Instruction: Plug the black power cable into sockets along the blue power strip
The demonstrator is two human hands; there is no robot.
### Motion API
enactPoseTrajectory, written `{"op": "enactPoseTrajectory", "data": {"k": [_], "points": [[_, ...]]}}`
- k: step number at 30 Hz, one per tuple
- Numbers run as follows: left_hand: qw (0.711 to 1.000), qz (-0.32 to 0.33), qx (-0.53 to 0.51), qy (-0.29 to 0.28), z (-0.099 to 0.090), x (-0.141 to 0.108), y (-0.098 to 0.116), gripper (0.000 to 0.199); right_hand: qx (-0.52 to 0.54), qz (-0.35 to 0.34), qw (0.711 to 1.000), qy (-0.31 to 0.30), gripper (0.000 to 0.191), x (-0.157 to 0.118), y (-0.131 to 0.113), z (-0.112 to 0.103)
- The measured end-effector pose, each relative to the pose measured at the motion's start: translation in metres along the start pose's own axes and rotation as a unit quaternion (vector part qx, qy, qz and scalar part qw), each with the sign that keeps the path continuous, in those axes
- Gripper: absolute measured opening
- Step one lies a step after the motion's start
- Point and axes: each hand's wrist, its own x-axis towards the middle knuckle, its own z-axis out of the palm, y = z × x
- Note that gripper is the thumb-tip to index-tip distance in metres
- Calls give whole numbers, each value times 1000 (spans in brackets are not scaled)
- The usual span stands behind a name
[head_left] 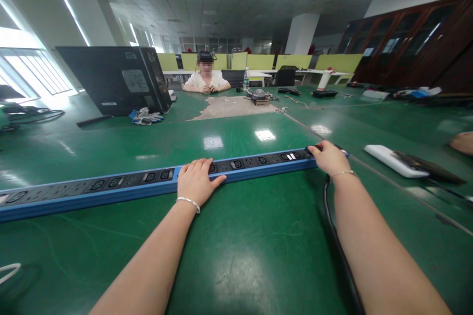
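Note:
A long blue power strip [254,173] with black sockets lies slightly slanted across the green table. Near its middle, my left hand [195,182] rests over the top, fingers across the sockets and thumb along the near side, gripping it. At the strip's right end, my right hand [330,157] is closed on a black plug [312,150], whose tip shows beside the thumb. How far the plug sits in a socket is hidden by my fingers. A black cable [334,231] hangs from beneath my right hand and runs toward me.
A black computer case [121,78] stands at the back left, with gloves [145,116] before it. A person [206,78] sits across the table. On the right lie a white adapter-like block [395,161] and a dark flat object [430,167]. A bottle [246,78] stands farther back.

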Motion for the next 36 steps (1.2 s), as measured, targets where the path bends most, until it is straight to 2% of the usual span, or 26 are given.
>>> {"op": "enactPoseTrajectory", "data": {"k": [12, 20, 27, 36], "points": [[1000, 6, -5, 8, 1, 0, -1, 61, -20, 4, 1000, 5, 39, 7, 4, 0], [1000, 4, -9, 7, 1, 0, -1, 60, -35, -22, 999, 0, 39, 12, 4, 2], [1000, 3, -7, 3, 0, 0, 0, 61, -54, -31, 997, -35, 39, 20, 6, 11], [1000, -3, -7, -13, -1, 1, 0, 60, -70, -32, 995, -69, 37, 14, -1, 8]]}}
